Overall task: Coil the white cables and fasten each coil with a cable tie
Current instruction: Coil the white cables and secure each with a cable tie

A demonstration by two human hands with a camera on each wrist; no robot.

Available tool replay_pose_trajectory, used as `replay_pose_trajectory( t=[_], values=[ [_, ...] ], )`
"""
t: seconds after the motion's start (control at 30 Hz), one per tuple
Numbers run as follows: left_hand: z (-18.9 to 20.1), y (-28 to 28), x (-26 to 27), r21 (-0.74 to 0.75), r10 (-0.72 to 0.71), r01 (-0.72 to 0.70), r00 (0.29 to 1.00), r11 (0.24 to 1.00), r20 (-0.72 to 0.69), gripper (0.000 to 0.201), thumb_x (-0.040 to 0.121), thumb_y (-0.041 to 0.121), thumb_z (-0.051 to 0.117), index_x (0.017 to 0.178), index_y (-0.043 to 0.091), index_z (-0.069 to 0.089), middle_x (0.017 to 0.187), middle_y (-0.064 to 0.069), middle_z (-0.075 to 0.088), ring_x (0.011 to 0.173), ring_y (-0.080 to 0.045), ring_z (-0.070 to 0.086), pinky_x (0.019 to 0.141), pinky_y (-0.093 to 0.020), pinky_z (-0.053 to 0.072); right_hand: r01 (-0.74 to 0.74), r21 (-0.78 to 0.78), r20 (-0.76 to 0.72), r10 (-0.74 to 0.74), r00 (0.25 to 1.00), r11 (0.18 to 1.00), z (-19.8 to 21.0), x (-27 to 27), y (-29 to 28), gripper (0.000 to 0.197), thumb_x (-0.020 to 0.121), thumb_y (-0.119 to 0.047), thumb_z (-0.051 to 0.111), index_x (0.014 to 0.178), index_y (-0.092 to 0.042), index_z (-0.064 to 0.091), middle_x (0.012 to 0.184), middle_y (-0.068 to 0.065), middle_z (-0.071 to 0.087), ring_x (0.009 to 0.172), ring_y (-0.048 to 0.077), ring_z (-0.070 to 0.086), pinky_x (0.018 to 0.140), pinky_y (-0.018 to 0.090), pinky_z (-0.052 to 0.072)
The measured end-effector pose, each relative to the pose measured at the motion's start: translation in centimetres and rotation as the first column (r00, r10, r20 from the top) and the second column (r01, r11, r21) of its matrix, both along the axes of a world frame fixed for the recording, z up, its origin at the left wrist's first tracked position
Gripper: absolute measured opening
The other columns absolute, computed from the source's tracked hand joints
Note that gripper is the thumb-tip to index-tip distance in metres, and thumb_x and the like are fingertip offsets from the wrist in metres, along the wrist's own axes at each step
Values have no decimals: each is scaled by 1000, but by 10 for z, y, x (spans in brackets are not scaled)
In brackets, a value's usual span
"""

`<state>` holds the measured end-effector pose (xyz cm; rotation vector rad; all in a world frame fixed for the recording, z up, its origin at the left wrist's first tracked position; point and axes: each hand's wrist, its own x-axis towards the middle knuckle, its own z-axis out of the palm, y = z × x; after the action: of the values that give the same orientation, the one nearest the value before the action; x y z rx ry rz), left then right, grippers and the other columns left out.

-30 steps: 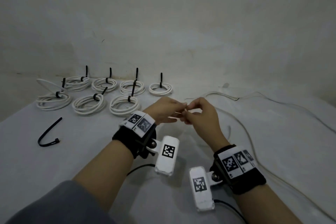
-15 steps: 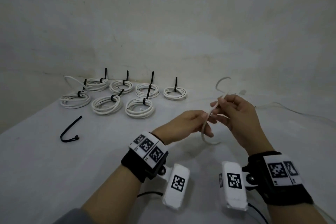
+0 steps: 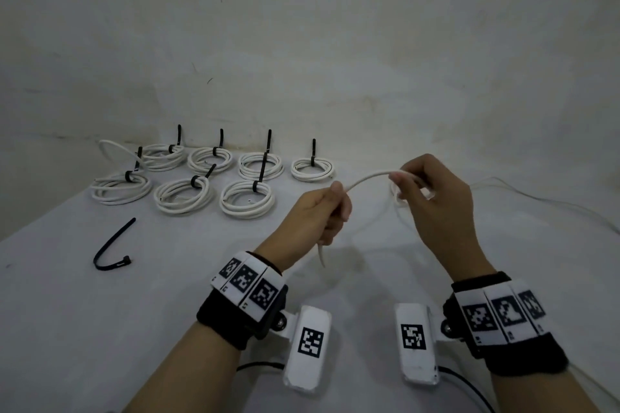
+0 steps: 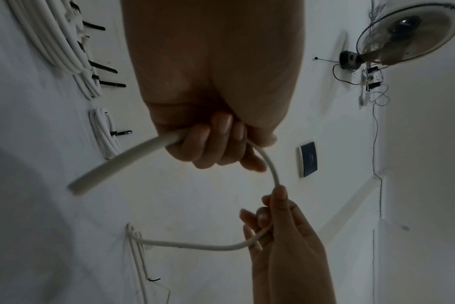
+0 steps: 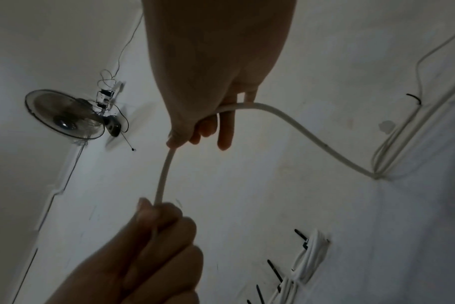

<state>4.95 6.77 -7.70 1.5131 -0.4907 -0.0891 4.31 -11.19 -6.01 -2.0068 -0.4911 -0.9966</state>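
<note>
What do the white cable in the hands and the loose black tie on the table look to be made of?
White cable: seemingly a smooth, matte plastic jacket, flexible; it arcs without kinking between the left hand and right hand.
Loose black tie: likely nylon or similar springy plastic; a thin dark strip holding its own hook shape on the table. Neither is certain.

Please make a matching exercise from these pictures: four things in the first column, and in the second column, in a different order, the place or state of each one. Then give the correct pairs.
Things:
1. loose black cable tie
2. white cable
3. finished coils
4. wall fan

Places or states:
A. tied with black ties, in rows at the far left of the table
B. held between the left hand and right hand
C. lying alone, bent, on the table at the left
D. mounted up on the wall

Pairs: 1-C, 2-B, 3-A, 4-D
</note>
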Motion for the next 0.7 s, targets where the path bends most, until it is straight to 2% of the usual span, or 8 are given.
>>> replay_pose_trajectory(
  t=[0.1,0.27,0.33,0.4,0.47,0.53,0.63,0.7],
  values=[
    [3,2,-1,-103,-61,52,994,993,-86,44,101,36,29,63,15,36,55,4,23,42,-5,18,43,-18,14,17,85,-9,-17,1000,996,1,1,-4,25,91,-24,61,74,-8,53,60,8,54,56,23,51,52,20,37],
    [5,9,3,-309,-138,92,982,947,-132,44,98,31,32,55,19,36,48,9,24,38,-3,16,38,-16,12,10,101,-45,-5,999,995,-2,4,-6,18,93,-22,57,81,-11,52,63,16,54,56,26,48,51,28,38],
    [9,13,4,-459,-183,97,972,883,-147,41,91,34,37,52,21,41,45,10,25,35,-1,19,37,-16,12,-34,94,-92,43,995,995,-4,6,-3,9,95,-18,54,88,-14,49,66,15,56,57,23,54,52,28,43],
    [11,19,7,-604,-187,64,972,794,-143,38,88,35,38,52,21,44,43,10,26,33,0,22,36,-16,14,-68,90,-144,81,986,994,-8,6,-5,7,95,-12,53,90,-14,47,67,12,58,58,17,57,54,17,44],
    [11,27,11,-692,-129,-5,981,722,-142,37,88,34,38,55,20,43,43,10,27,33,-1,23,37,-17,16,-83,94,-191,100,976,992,-10,7,-11,11,93,-6,54,87,-13,47,69,11,57,60,17,57,56,11,41],
    [9,34,16,-735,-59,-82,985,673,-164,37,93,34,35,60,19,39,44,9,27,34,-2,23,38,-16,17,-90,99,-231,111,967,991,-12,7,-17,15,92,-1,51,84,-12,45,69,16,51,59,21,50,54,10,38],
    [5,38,20,-771,-12,-148,980,620,-198,39,100,36,26,66,19,34,45,9,28,36,-3,25,38,-15,23,-99,-14,-282,91,955,995,-15,8,-20,18,89,2,52,81,-13,46,65,8,47,53,8,37,51,13,32],
    [3,37,22,-787,-12,-164,977,594,-212,39,101,36,25,67,19,34,46,9,30,38,-4,29,40,-15,28,-131,-172,-305,74,949,976,-15,6,-18,20,84,0,58,76,-16,51,63,-2,53,54,7,43,53,13,34]
  ],
)
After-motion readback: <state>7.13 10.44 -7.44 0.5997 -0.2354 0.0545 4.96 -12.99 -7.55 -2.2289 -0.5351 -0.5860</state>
